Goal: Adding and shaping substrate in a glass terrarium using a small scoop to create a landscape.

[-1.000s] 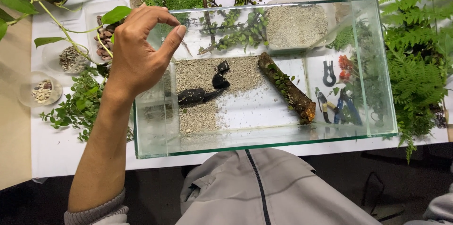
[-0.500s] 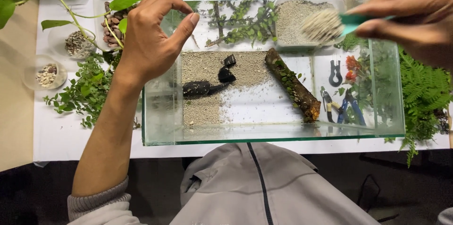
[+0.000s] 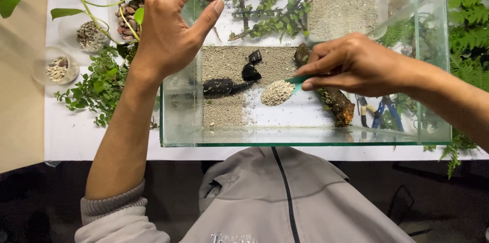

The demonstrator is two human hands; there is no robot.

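Green scoop point(image 3: 294, 82) pinched in right hand point(image 3: 356, 64) fingers; left hand point(image 3: 168, 31) fingers curled, empty, above glass tank point(image 3: 305, 138).

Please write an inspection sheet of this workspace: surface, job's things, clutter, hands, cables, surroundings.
Surface: white table, partly bare.
Job's things: clear rectangular glass tank with pale sand layer, black stones, brown mossy wood piece; small green scoop heaped with sand.
Clutter: round dishes of pebbles, blue-handled pliers, tray of sand.
Hands: left hand at the tank's left wall; right hand holds the scoop inside the tank.
Cables: nothing seen.
Surroundings: green ferns and leafy plants.
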